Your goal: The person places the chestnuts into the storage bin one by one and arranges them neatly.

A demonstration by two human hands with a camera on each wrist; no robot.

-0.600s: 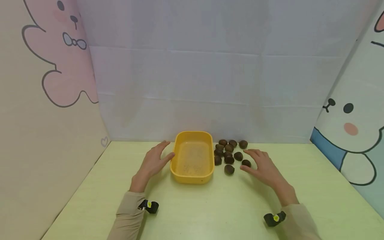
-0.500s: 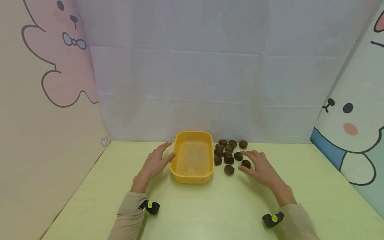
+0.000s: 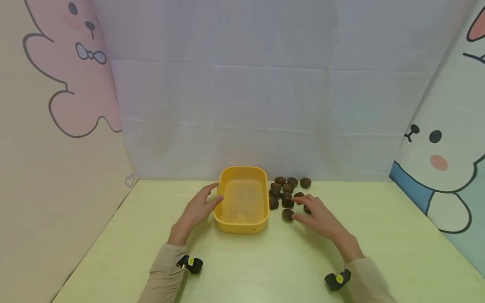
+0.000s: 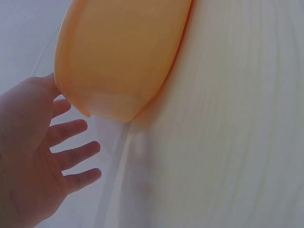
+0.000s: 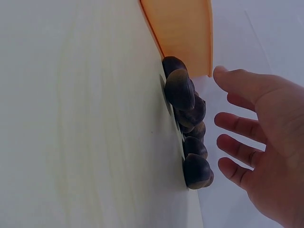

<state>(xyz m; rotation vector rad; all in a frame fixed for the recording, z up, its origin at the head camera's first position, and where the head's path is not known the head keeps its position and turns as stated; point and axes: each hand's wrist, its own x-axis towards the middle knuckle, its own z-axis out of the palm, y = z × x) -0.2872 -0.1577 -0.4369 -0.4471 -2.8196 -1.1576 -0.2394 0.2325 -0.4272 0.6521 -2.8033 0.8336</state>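
A yellow rectangular tub [image 3: 242, 228] stands near the back of the table, with nothing but small specks on its floor. At its left side is my left hand [image 3: 198, 208], thumb over the rim and fingers spread along the outer wall. Right of the tub lies a loose cluster of dark brown chestnuts [image 3: 288, 202], several of them. Over the cluster's right part hovers my right hand [image 3: 320, 216], fingers spread and holding nothing; it hides part of a couple of chestnuts. In the right wrist view its fingertips [image 5: 223, 118] point toward the chestnuts [image 5: 180, 90] with a gap between.
A pale yellow-green table [image 3: 242, 269] meets a white cloth backdrop [image 3: 227, 92] just behind the tub and chestnuts. Side walls carry a pink bear print [image 3: 83, 84] on the left and a white rabbit print [image 3: 447, 181] on the right.
My right hand has moved left, from beside the chestnuts to over their right part. My left hand has edged right, closer onto the tub's rim. Tub and chestnuts stay put.
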